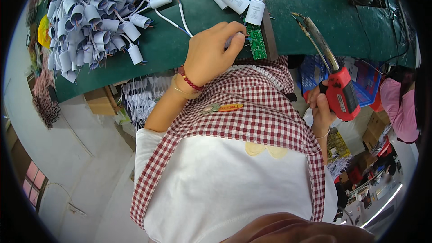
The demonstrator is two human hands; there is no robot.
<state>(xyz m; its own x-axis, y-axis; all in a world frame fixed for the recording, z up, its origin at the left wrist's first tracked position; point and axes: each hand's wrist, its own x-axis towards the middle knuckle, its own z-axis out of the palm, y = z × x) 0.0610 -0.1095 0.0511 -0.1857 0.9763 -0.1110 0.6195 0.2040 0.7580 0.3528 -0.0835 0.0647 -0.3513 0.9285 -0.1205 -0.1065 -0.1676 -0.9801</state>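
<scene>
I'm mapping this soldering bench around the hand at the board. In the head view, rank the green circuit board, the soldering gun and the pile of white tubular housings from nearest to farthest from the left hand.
1. Green circuit board: at the left hand's fingertips, just to their right.
2. Pile of white tubular housings: off to the left on the green mat.
3. Soldering gun: far right, held in the right hand.

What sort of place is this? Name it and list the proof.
Likely an electronics assembly workshop: a green circuit board under the left hand, a red soldering gun in the right hand, and a heap of white lamp housings.
</scene>
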